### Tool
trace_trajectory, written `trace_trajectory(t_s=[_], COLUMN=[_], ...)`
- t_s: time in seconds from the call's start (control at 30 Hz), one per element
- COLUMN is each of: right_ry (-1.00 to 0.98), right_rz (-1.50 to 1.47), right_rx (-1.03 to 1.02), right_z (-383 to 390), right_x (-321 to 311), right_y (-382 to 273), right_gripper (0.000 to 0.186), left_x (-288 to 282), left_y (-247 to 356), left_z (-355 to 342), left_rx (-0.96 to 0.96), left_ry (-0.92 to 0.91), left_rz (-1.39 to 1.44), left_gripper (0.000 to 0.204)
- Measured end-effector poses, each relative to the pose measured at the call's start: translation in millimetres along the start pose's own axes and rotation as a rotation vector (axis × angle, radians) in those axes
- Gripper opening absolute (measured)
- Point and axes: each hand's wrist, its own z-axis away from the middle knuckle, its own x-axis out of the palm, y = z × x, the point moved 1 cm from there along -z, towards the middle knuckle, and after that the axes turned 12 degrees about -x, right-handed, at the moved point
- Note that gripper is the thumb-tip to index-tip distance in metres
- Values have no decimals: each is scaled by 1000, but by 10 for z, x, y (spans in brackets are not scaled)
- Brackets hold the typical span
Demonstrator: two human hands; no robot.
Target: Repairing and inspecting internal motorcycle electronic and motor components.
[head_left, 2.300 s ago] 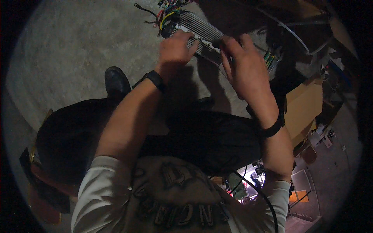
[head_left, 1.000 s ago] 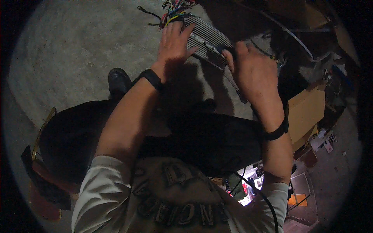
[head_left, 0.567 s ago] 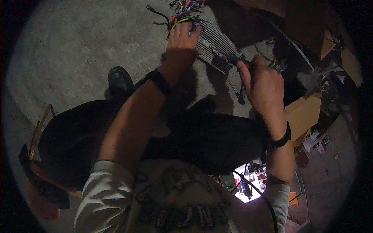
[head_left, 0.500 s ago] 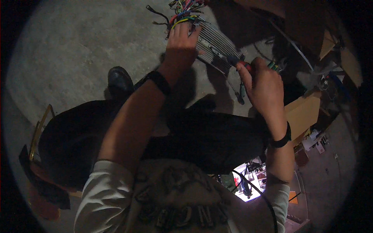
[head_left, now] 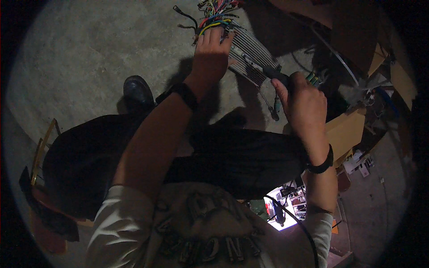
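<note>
At the top of the view a grey, finned metal controller box (head_left: 254, 44) slants over the concrete floor. A bundle of coloured wires (head_left: 216, 11) comes out of its far end. My left hand (head_left: 210, 56) grips the box at that end, its fingers bent beside a yellow and a blue cable; the fingertips are partly hidden. In my closed right hand (head_left: 304, 98) is a screwdriver (head_left: 273, 72) with a dark handle. Its shaft points up and left onto the box; the exact contact of the tip is too small to make out.
A slim tool (head_left: 272, 109) lies on the floor beneath the box. My shoe (head_left: 137, 91) stands on concrete at the left. To the right are an open cardboard box (head_left: 346, 129), a clear plastic bag (head_left: 368, 87) and loose cables. A wooden frame (head_left: 42, 152) is at the far left.
The screwdriver handle has turned: its red part faced me before and now a dark side does. Both hands stay in nearly the same place.
</note>
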Motion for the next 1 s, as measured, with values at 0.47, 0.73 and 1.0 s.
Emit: trace_trajectory(t_s=[0.47,0.73,1.0], right_ry=[262,434,309], right_rz=[-11,139,-243], right_rx=[-261,-475,-203], right_z=[134,149,82], right_x=[196,209,186], right_y=[74,-5,111], right_gripper=[34,31,31], left_x=[65,57,20], left_y=[-7,-16,-10], left_z=[34,53,73], left_rx=[1,-10,7], left_ry=[38,32,39], left_rz=[-27,30,32], left_gripper=[82,77,74])
